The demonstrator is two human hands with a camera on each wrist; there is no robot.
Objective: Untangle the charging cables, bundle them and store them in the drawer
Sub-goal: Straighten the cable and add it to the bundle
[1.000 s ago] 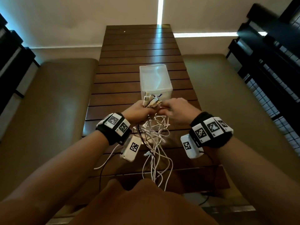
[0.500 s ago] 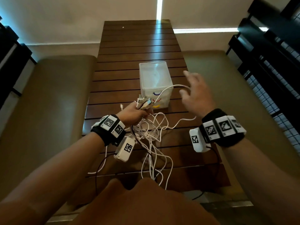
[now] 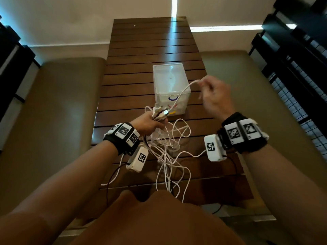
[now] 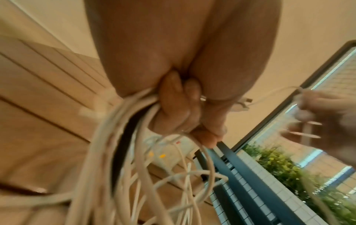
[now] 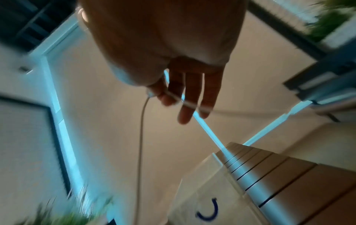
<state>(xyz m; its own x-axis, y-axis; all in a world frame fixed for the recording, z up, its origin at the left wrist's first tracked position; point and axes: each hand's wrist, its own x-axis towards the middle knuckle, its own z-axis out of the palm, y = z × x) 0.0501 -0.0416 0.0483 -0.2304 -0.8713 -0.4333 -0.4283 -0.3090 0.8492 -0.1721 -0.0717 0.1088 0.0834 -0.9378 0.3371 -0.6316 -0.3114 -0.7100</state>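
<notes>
My left hand [image 3: 150, 123] grips a bunch of cable plug ends [image 3: 161, 112] just in front of the translucent drawer box [image 3: 170, 78]. A tangle of white charging cables [image 3: 169, 149] hangs from that fist down to the slatted table. In the left wrist view my fingers [image 4: 173, 112] are curled round the cables [image 4: 119, 152]. My right hand [image 3: 215, 98] is raised to the right of the box and pinches a single white cable [image 3: 185, 89] that arcs back to the bunch. The right wrist view shows this cable [image 5: 142, 137] dropping from my fingers [image 5: 185, 94], with the drawer box [image 5: 192, 190] below.
The dark wooden slat table [image 3: 141, 50] runs away from me between two olive cushioned benches [image 3: 53, 121] [image 3: 261, 103]. Black railings [image 3: 300, 64] stand at the right and left edges. The box's drawers are pushed in, with blue, red and yellow handles.
My right hand left the bunch and swung up to the right, drawing one white cable out. Its fingers, spread half a second ago, now pinch it. The left hand sank slightly.
</notes>
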